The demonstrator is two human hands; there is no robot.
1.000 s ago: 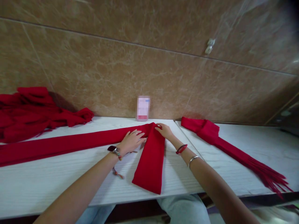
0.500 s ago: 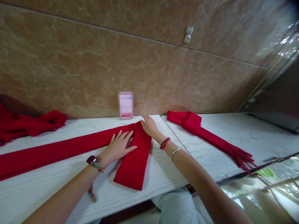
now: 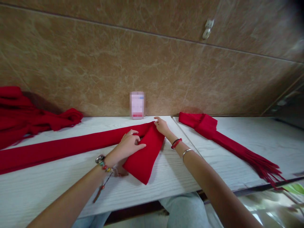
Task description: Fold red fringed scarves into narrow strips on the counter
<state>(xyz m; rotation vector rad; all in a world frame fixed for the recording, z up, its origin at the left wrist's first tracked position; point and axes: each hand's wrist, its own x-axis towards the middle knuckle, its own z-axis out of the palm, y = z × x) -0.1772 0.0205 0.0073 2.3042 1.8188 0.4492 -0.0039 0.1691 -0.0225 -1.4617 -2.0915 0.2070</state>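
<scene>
A long red scarf (image 3: 78, 144) lies across the white table, bent at its right end so that a short flap (image 3: 145, 161) points toward me. At the top corner of that bend, my right hand (image 3: 161, 126) pinches the cloth between thumb and fingers. My left hand (image 3: 128, 144) rests at the inner side of the bend, its fingers curled round the cloth and its thumb lying over the flap. The flap's near end is slightly lifted and tilted. Part of the bend is hidden beneath my left fingers.
A second red scarf (image 3: 213, 134), folded at one end and fringed at the other, lies to the right. Crumpled red cloth (image 3: 30, 110) is heaped at the far left. A blurred phone-like object (image 3: 137, 105) leans against the brown wall (image 3: 95, 63) behind the white table (image 3: 47, 193).
My left hand's fingers have gone from spread flat to curled on the scarf. My right hand now pinches the corner, and the flap has shifted and lifted slightly. The view has swung left.
</scene>
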